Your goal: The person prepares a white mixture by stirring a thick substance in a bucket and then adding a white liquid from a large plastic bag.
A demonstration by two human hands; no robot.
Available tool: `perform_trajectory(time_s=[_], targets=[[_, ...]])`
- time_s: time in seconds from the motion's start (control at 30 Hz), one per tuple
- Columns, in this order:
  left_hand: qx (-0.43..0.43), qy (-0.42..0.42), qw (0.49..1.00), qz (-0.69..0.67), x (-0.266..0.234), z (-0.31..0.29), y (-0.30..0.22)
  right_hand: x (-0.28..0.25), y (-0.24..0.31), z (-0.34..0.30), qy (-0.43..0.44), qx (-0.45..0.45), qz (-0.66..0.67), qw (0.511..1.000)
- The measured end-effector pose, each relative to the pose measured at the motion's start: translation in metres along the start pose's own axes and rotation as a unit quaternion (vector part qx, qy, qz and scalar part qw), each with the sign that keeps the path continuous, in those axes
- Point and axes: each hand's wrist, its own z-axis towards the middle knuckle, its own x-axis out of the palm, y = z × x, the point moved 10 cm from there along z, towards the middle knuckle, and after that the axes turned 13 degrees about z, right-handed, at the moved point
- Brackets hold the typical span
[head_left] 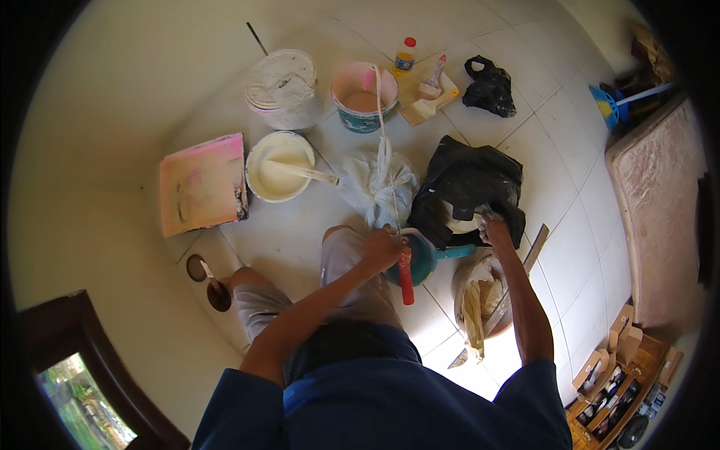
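Observation:
My left hand [382, 249] is closed at the rim of a teal dipper [424, 264], whose handle points right. A red-handled tool [406, 277] lies across the dipper's near rim, right beside my fingers; its working end is hidden. To the right, my right hand [492, 229] reaches into the mouth of a black plastic bag [469, 176]. Its fingers are curled at the white powder [461, 219] inside, and their tips are partly hidden. A knotted whitish plastic bag [379, 187] sits just beyond the dipper.
Beyond stand a white paint bucket [281, 166] with a stirring stick, a lidded bucket [281, 90], and a teal bucket [365, 97]. A paint tray [202, 184] is at left. Brushes [431, 86], a bottle [405, 56] and a small black bag [489, 86] lie farther off. A sack-lined container [484, 292] stands nearby.

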Motion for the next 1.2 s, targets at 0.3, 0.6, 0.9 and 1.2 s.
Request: perform_trajectory(time_s=[0.3, 0.6, 0.9, 1.2], targets=[[-0.064, 0.033, 0.997, 0.033, -0.03, 0.021, -0.003, -0.016, -0.008, 0.01, 0.067, -0.061, 0.064, 0.994], [-0.132, 0.114, 0.902, -0.395, -0.071, 0.026, -0.056, -0.033, 0.001, -0.006, -0.043, -0.051, -0.029, 0.997], [-0.082, 0.155, 0.783, -0.597, -0.096, 0.006, -0.125, -0.034, -0.01, 0.002, -0.02, -0.043, 0.008, 0.999], [-0.013, 0.004, 0.898, -0.439, -0.199, -0.024, -0.137, -0.029, -0.02, 0.019, 0.02, -0.033, 0.024, 0.999]])
